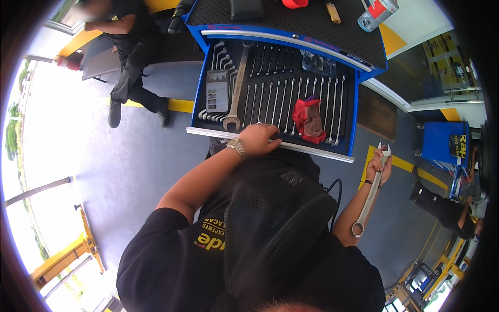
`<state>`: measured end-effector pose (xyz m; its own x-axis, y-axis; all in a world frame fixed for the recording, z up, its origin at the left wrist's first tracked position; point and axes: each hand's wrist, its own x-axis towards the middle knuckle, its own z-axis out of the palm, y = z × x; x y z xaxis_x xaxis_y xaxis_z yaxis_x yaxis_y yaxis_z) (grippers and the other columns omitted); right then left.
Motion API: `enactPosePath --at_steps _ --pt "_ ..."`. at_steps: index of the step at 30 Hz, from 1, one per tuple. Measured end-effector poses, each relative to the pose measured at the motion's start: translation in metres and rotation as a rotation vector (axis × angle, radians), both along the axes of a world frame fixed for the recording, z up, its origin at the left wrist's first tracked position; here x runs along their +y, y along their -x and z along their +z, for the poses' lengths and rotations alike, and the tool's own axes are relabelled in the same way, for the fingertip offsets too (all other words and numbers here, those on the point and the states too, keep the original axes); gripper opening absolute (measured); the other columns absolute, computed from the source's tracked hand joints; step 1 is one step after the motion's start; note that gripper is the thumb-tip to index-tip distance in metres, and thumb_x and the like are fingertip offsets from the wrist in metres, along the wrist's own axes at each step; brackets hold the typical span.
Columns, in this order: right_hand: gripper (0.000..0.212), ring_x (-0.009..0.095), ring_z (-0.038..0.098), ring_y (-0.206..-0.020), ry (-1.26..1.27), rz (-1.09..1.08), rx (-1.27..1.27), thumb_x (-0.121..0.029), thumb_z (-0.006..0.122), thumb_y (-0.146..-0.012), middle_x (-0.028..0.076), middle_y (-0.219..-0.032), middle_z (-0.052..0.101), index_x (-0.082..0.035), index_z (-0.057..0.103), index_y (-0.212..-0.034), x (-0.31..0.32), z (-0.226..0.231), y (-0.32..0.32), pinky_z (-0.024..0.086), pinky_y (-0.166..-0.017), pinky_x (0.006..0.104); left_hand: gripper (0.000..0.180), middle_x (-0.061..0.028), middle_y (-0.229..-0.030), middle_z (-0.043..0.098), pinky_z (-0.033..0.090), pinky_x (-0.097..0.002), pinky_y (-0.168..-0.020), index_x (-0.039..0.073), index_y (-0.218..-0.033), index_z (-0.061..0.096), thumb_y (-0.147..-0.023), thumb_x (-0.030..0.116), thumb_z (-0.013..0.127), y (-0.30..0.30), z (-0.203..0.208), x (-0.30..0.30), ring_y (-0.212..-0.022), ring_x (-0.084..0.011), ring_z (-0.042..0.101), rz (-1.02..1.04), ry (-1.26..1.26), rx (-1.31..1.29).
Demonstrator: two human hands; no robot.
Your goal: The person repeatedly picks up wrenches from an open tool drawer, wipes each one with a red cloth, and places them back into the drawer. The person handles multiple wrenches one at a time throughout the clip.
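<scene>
A blue tool drawer with a silver front rail stands pulled out before me. My left hand, a metal watch on its wrist, is closed over the front rail near its middle. Off the drawer's right corner, my right hand grips a large combination wrench near its open end; the ring end hangs down by my forearm. Inside the drawer lie rows of combination wrenches and a big wrench set lengthwise. A phone rests on the left-hand wrenches, and a crumpled red cloth on the right-hand ones.
On the cabinet's dark top are a spray can and a red object. A clear plastic bag lies at the drawer's back. One person is at the far left, another at the right, near a blue cabinet.
</scene>
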<state>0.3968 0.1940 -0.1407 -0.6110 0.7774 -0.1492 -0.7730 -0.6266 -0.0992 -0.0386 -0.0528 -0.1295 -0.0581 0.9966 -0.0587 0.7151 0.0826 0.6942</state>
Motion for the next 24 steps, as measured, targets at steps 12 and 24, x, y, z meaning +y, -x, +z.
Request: enactPosePath --at_steps 12,24 --pt "0.032 0.014 0.040 -0.049 0.472 0.997 -1.559 -0.042 0.041 -0.100 0.000 -0.060 0.038 -0.014 0.045 -0.086 -0.135 -0.191 -0.043 0.033 -0.043 0.0331 0.031 -0.0145 -0.091 0.072 0.056 -0.0463 -0.075 0.007 -0.103 0.069 -0.089 0.035 0.069 -0.004 -0.007 0.005 -0.085 -0.0347 0.071 0.002 0.005 0.102" --pt "0.032 0.024 0.062 -0.087 -0.604 1.639 -1.780 -0.013 0.061 -0.083 0.009 -0.099 0.063 -0.008 0.066 -0.115 -0.193 -0.196 0.009 0.049 -0.069 0.0425 0.029 -0.0135 -0.087 0.073 0.056 -0.0432 -0.072 0.005 -0.101 0.071 -0.087 0.031 0.070 -0.007 -0.007 0.010 -0.080 -0.0316 0.071 0.022 -0.021 0.101"
